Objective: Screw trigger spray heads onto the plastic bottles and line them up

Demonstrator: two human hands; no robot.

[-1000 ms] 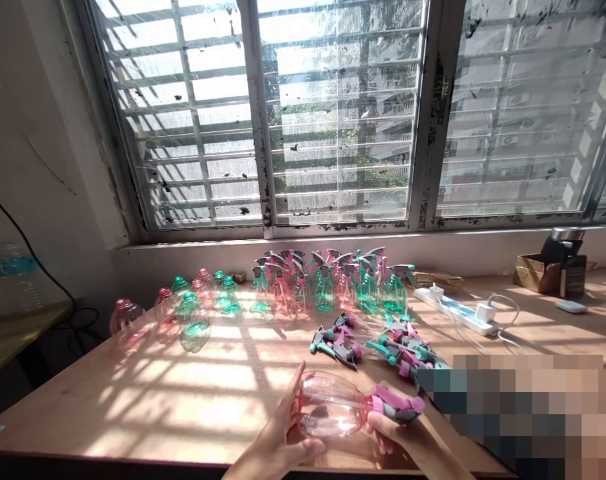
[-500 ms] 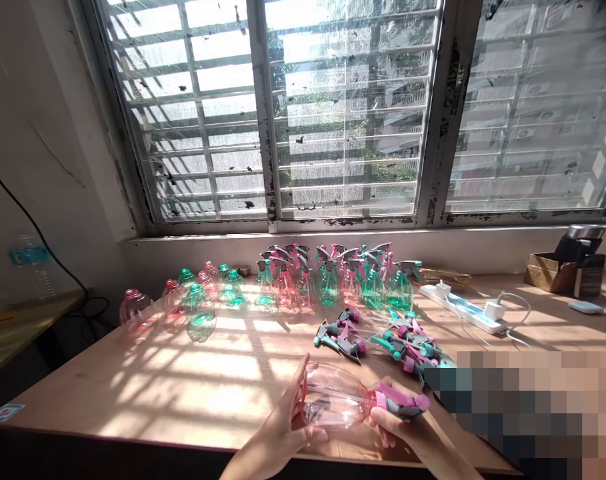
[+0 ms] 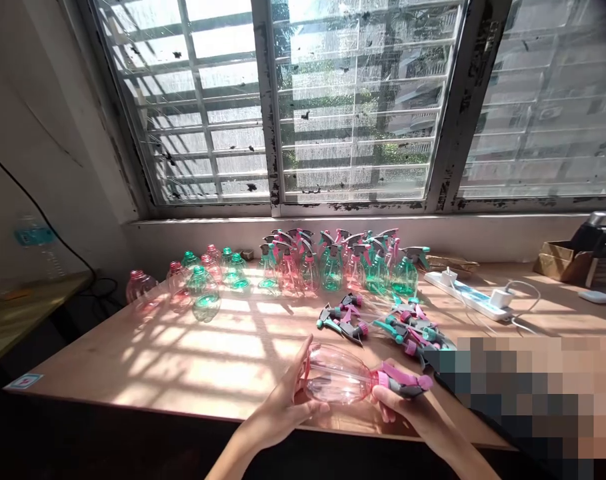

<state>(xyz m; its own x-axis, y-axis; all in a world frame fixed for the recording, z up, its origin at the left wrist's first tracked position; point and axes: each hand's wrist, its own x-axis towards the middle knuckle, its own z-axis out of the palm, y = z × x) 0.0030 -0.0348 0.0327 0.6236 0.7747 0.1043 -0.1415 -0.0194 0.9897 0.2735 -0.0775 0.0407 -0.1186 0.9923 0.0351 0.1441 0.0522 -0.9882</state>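
Observation:
A clear pink spray bottle [image 3: 340, 375] lies on its side in the air above the table's front edge, its pink and grey spray head [image 3: 405, 380] pointing right. My left hand [image 3: 293, 393] wraps round the bottle's base. At the neck, my right hand [image 3: 390, 400] grips the collar of the spray head; some of its fingers are hidden behind. Beyond my hands lie loose spray heads [image 3: 343, 321] in pink, teal and grey, with another pile of spray heads [image 3: 413, 330] to their right.
Finished-looking spray bottles [image 3: 331, 270] stand in rows by the wall. Open-necked pink and green bottles [image 3: 203, 293] stand at the left. A white power strip [image 3: 470, 297] with plugs and cables, a cardboard box [image 3: 557, 263] and a white case [image 3: 597, 297] are at the right.
The view has tilted down slightly, so the table sits higher in the picture. Both hands keep hold of the pink bottle, with little visible change in grip.

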